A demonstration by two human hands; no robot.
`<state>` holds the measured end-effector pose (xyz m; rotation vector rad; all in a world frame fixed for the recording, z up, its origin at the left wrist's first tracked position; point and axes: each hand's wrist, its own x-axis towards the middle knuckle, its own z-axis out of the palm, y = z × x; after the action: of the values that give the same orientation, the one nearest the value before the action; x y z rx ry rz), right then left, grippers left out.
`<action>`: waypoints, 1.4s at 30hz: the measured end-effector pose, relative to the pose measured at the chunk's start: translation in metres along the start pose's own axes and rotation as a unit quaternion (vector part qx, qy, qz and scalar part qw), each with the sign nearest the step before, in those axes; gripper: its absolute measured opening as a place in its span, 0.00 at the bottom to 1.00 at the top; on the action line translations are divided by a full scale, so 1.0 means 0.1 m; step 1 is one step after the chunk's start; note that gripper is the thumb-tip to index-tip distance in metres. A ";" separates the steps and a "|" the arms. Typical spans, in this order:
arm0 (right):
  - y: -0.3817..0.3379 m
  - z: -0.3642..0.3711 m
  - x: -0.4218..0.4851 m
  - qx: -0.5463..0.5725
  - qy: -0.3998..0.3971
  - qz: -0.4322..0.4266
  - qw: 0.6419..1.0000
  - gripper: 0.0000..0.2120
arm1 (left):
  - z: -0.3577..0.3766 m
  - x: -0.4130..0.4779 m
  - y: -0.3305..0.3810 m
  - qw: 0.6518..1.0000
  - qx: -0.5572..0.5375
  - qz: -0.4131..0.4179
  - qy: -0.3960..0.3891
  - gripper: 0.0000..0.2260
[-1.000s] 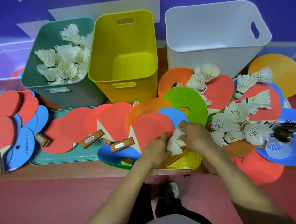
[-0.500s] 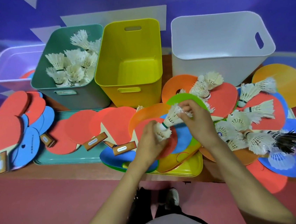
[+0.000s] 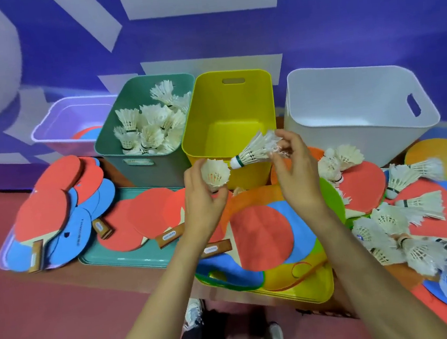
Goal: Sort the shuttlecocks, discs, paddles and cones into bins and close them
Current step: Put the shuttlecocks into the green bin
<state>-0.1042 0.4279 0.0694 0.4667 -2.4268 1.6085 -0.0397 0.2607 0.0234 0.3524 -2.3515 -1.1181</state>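
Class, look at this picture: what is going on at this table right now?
A person is sorting sports gear. The left hand holds a shuttlecock, feathers up; the right hand pinches a second shuttlecock by its feathers, in front of the yellow bin. The green bin holds many shuttlecocks; the yellow one and the white bin look empty. Paddles, discs and loose shuttlecocks lie across the table.

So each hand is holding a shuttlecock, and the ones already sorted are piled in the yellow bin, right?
Not quite. The head view shows the sorted shuttlecocks piled in the green bin; the yellow bin holds none. The left hand and right hand do each hold one.
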 end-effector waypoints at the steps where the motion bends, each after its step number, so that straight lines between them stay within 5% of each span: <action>1: -0.05 0.09 0.06 -0.010 0.002 -0.007 1.000 0.17 | -0.08 0.09 -0.02 1.000 -0.002 0.005 0.014 0.27; 9: -0.42 1.14 0.51 -0.007 0.014 -0.028 0.999 0.15 | -0.86 1.07 -0.44 0.993 0.040 0.007 0.111 0.28; 16: -0.73 2.09 0.96 -0.010 0.028 -0.013 0.999 0.15 | -1.22 1.85 -1.17 0.988 0.127 -0.044 -0.071 0.42; 20: -0.84 2.39 1.09 0.008 -0.006 -0.003 1.000 0.14 | -1.26 1.98 -1.30 0.986 0.055 0.083 -0.136 0.35; 25: -0.90 2.51 1.23 0.085 -0.057 0.047 0.994 0.12 | -1.30 2.17 -1.44 0.988 0.060 0.096 -0.100 0.22; 29: -0.90 2.43 1.37 0.125 -0.017 0.069 0.990 0.12 | -1.38 2.26 -1.60 0.995 0.051 0.069 -0.057 0.18; 32: -0.86 2.38 1.41 0.077 0.000 0.070 0.995 0.11 | -1.41 2.31 -1.63 1.000 -0.002 0.002 -0.025 0.16; 35: -0.82 2.40 1.41 -0.034 -0.091 0.073 0.993 0.07 | -1.39 2.38 -1.60 0.998 -0.035 -0.036 -0.030 0.17; 42: -0.71 2.47 1.41 -0.121 -0.078 0.074 0.987 0.09 | -1.21 2.72 -1.50 0.991 0.055 -0.091 -0.078 0.26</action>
<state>-0.2065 0.1533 0.0794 0.3921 -2.7882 1.3474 -0.1988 -0.0292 0.0612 0.5453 -2.5685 -1.1367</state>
